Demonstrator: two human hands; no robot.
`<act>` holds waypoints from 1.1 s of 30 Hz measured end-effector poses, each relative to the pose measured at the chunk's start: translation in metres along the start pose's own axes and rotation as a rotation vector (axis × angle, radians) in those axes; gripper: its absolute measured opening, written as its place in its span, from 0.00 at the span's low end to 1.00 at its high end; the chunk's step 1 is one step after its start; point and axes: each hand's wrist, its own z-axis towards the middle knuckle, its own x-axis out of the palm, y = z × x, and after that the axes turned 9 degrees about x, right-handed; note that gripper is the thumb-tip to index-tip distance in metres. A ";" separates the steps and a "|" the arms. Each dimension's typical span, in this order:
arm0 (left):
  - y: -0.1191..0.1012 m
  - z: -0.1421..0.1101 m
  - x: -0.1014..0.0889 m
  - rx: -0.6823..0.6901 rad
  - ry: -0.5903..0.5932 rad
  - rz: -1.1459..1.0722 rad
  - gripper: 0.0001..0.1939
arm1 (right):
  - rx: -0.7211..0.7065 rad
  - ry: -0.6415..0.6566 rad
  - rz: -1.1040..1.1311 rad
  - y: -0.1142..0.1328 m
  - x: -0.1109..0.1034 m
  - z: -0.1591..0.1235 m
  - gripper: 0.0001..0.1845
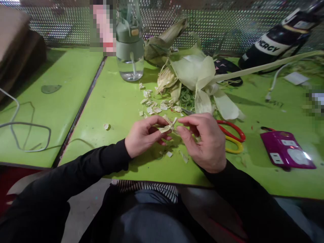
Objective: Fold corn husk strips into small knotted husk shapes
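Note:
My left hand (148, 135) is closed, pinching a small pale piece of corn husk (167, 127) that looks folded or knotted. From the other side, the curled thumb and index finger of my right hand (202, 138) meet the same piece at its right end. Red and yellow scissor handles (234, 138) lie just right of my right hand, which hides part of the scissors. Husk scraps (157, 107) are strewn beyond my hands. Behind them, a bundle of dried husk strips (165, 79) lies beside broad pale husk leaves (193, 69) and green curled strips (186, 98).
A clear water bottle (130, 60) stands at the back. A black bottle (273, 44) leans at the back right. Nearer on the right lies a purple power socket (288, 150). A grey cable (37, 125) loops across the left table, past the dark seam (81, 108).

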 end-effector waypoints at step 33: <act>-0.002 -0.006 -0.002 -0.019 0.260 -0.126 0.12 | 0.084 0.448 0.320 -0.007 -0.020 0.017 0.13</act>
